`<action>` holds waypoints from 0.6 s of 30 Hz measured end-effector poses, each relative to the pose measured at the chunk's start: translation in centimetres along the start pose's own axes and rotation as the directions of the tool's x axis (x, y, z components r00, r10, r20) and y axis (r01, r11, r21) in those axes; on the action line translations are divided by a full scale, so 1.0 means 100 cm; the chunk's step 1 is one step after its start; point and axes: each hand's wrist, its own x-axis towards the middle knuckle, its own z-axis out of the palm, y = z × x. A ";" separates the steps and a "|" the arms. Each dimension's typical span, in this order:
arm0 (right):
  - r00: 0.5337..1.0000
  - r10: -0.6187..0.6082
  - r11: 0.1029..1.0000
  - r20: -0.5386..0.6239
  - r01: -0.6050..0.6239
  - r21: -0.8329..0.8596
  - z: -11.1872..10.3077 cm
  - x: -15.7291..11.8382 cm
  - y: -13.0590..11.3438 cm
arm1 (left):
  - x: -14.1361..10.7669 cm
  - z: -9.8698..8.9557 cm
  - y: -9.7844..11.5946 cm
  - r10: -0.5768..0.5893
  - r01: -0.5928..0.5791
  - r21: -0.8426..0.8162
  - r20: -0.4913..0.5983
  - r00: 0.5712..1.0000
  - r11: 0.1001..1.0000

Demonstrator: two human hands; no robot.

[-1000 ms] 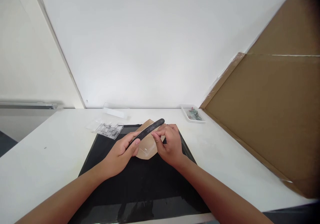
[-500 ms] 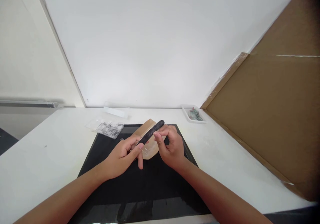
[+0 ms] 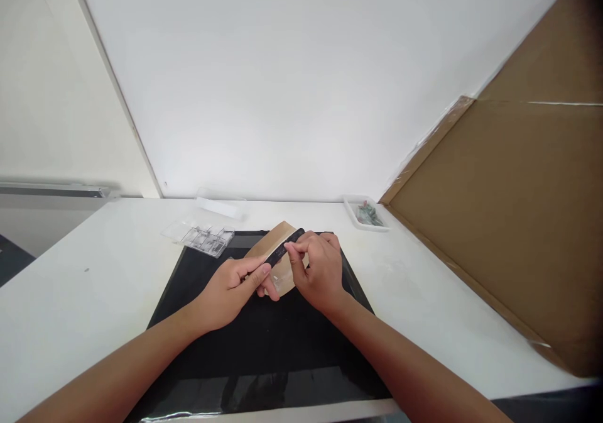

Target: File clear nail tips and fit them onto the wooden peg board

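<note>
A black nail file (image 3: 281, 252) with rounded ends and a pale edge slants up to the right. My left hand (image 3: 233, 290) is closed on its lower end, thumb on top and fingers beneath. My right hand (image 3: 320, 269) is curled, with thumb and index fingertips pinched together against the file's upper part. Anything small between those fingertips is too small to make out. Just behind and below both hands is a tan paper pouch (image 3: 269, 242) with a see-through part, partly hidden by them. Beneath lies a shiny black mat (image 3: 268, 354).
A clear compartment case (image 3: 207, 241) with its lid open stands at the mat's back left corner. Behind it is a clear lid-like piece (image 3: 219, 207). A white tray (image 3: 366, 214) with small greenish packets sits back right. A cardboard panel (image 3: 509, 222) borders the right.
My right hand has moved slightly left and down along the nail file, covering more of its upper end. My left fingers have shifted a little beneath it.
</note>
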 end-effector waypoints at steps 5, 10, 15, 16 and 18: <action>0.999 -0.016 1.000 0.039 0.015 0.018 -0.001 0.002 -0.001 | -0.003 0.000 0.004 0.006 -0.006 0.085 -0.006 1.000 0.996; 0.999 0.016 1.000 0.030 -0.016 0.002 -0.003 0.006 0.002 | -0.004 0.001 0.005 0.004 0.001 0.148 -0.033 0.999 0.989; 0.994 -0.016 1.000 0.111 0.016 0.001 -0.001 0.004 -0.002 | -0.003 0.001 0.003 0.010 -0.005 0.156 -0.031 0.999 0.988; 0.995 -0.004 1.000 0.100 0.006 -0.013 -0.001 0.004 -0.002 | -0.003 0.001 0.003 0.011 -0.005 0.160 -0.034 0.999 0.987; 0.994 -0.001 1.000 0.113 0.003 -0.015 -0.001 0.005 -0.003 | -0.003 0.001 0.004 0.022 -0.016 0.166 -0.034 0.999 0.986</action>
